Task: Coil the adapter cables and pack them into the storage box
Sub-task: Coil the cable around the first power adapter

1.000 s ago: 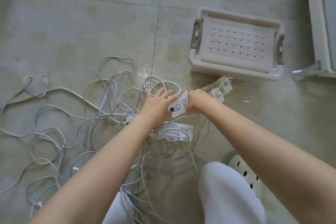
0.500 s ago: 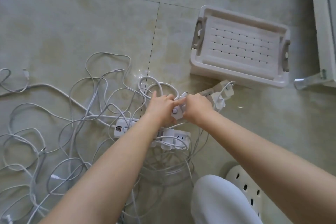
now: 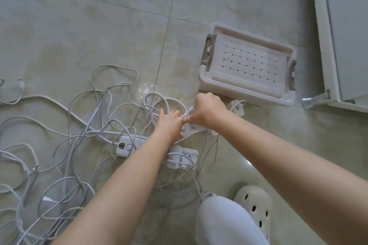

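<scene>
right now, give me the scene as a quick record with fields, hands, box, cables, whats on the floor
left hand: resting on the raised power strip, beside its round button
right hand: closed grip on a white plug at the raised strip
storage box: white, slotted bottom, nothing inside, on the floor beyond the hands
cables: white, loose and tangled, none coiled
other power strips: one flat on the floor; another with adapters plugged in
white adapter: on the floor by the box
floor: glossy pale tiles
slipper: white, perforated, lower right
</scene>
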{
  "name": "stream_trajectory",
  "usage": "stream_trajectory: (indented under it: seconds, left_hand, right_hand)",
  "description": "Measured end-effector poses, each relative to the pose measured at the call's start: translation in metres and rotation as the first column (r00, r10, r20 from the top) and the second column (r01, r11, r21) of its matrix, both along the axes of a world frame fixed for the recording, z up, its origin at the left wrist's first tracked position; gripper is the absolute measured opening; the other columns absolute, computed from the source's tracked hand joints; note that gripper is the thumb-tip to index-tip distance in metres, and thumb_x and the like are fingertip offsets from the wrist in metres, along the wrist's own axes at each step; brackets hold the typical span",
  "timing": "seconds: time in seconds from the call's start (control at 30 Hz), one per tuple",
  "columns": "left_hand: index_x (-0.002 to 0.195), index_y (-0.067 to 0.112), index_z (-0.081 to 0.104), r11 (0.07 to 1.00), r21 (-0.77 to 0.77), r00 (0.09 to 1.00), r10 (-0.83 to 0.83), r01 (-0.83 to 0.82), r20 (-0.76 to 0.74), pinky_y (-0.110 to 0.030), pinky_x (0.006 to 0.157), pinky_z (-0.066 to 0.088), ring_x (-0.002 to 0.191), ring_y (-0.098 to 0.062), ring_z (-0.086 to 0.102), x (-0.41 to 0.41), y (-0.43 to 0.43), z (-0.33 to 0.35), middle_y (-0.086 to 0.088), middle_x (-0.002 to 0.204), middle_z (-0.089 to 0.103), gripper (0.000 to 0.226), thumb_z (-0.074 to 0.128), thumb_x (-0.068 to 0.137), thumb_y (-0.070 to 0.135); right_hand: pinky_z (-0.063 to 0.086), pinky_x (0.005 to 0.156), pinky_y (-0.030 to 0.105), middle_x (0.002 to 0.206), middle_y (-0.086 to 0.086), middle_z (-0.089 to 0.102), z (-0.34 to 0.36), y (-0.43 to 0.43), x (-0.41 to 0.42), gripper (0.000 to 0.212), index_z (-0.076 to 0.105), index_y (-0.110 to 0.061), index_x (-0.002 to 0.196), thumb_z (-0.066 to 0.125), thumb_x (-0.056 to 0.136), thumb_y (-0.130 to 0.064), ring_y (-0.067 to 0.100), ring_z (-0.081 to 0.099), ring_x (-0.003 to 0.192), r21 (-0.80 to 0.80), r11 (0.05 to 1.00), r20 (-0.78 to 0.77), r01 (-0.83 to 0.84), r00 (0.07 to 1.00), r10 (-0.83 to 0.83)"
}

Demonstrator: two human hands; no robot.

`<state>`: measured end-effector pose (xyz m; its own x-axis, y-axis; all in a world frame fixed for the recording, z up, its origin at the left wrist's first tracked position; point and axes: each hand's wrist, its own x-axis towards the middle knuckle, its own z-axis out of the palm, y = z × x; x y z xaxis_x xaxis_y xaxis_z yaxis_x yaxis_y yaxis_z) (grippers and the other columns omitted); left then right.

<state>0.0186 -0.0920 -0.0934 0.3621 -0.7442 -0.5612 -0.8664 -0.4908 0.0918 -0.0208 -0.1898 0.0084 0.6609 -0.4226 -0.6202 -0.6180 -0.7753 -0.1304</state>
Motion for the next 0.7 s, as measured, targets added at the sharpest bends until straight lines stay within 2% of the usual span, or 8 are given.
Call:
stream_trajectory:
  seconds: [0.17,0.27,0.33,0.4,0.5,0.6,0.63,0.7]
  left_hand:
    - [0.148,0.035,0.019,0.999,0.039,0.99,0.03,-0.025,-0.141,-0.052,0.112,0.014,0.132,-0.024,0.034,0.002,0.001,0.004,-0.009,0.137,0.04,0.06,0.046,0.095,0.023]
    - [0.145,0.033,0.032,0.982,0.053,0.923,0.189,-0.182,-0.336,-0.05,0.115,0.013,0.134,-0.026,0.034,0.006,0.002,0.013,-0.008,0.14,0.039,0.047,0.039,0.099,0.039]
    - [0.135,0.023,0.05,0.925,-0.063,0.839,0.308,-0.374,-0.45,-0.047,0.11,0.028,0.126,-0.026,0.045,0.006,0.003,0.027,-0.008,0.136,0.047,0.04,0.036,0.1,0.038]
    - [0.11,0.011,0.067,0.757,-0.187,0.68,0.413,-0.626,-0.605,-0.04,0.094,0.045,0.103,-0.024,0.059,0.003,0.002,0.051,-0.009,0.114,0.063,0.038,0.035,0.101,0.031]
    - [0.074,0.01,0.064,0.532,-0.134,0.399,0.421,-0.836,-0.815,-0.033,0.077,0.042,0.076,-0.019,0.058,-0.006,0.0,0.103,-0.007,0.082,0.068,0.054,0.026,0.103,0.035]
    - [0.08,0.01,0.063,0.473,0.145,0.069,0.406,-0.869,-0.911,-0.028,0.068,0.042,0.068,-0.016,0.057,-0.019,0.002,0.151,-0.001,0.073,0.066,0.065,0.019,0.099,0.054]
    - [0.085,0.008,0.063,0.48,0.206,-0.005,0.386,-0.853,-0.922,-0.027,0.069,0.043,0.069,-0.016,0.058,-0.025,0.004,0.164,-0.001,0.075,0.066,0.064,0.023,0.096,0.057]
    - [0.096,0.008,0.063,0.511,0.226,-0.054,0.329,-0.829,-0.943,-0.03,0.075,0.045,0.075,-0.018,0.059,-0.035,0.009,0.191,-0.003,0.078,0.065,0.055,0.039,0.092,0.057]
  right_hand:
    - [0.036,0.062,0.031,0.074,0.011,0.054,0.012,0.002,-0.022,0.035,0.046,-0.007,0.062,0.058,0.086,-0.03,0.031,0.051,0.075,0.006,0.999,0.127,0.05,0.991,-0.051]
    - [0.047,0.076,0.037,0.102,0.014,0.063,0.019,-0.001,-0.037,0.035,0.058,-0.002,0.099,0.059,0.087,-0.035,0.032,0.059,0.095,0.044,0.991,0.25,0.125,0.959,-0.132]
    - [0.05,0.081,0.039,0.105,0.011,0.065,0.026,-0.003,-0.045,0.046,0.052,-0.005,0.11,0.06,0.086,-0.042,0.031,0.062,0.095,0.064,0.982,0.311,0.179,0.931,-0.19]
    - [0.052,0.075,0.043,0.098,0.008,0.066,0.037,-0.003,-0.051,0.046,0.048,-0.007,0.106,0.06,0.086,-0.046,0.03,0.067,0.081,0.132,0.961,0.365,0.243,0.89,-0.275]
    - [0.054,0.067,0.042,0.088,0.003,0.063,0.059,0.002,-0.059,0.042,0.046,-0.007,0.103,0.06,0.087,-0.042,0.025,0.065,0.062,0.314,0.882,0.418,0.352,0.782,-0.461]
    - [0.049,0.059,0.028,0.09,0.001,0.059,0.085,0.01,-0.066,0.035,0.041,-0.009,0.104,0.061,0.088,-0.034,0.017,0.059,0.069,0.425,0.821,0.492,0.382,0.664,-0.564]
    - [0.047,0.061,0.025,0.091,0.0,0.059,0.094,0.015,-0.07,0.034,0.04,-0.009,0.106,0.06,0.089,-0.031,0.015,0.059,0.074,0.441,0.821,0.514,0.363,0.648,-0.562]
    - [0.051,0.072,0.031,0.097,0.004,0.062,0.11,0.027,-0.077,0.032,0.038,-0.009,0.112,0.058,0.091,-0.022,0.02,0.064,0.087,0.458,0.845,0.545,0.275,0.665,-0.511]
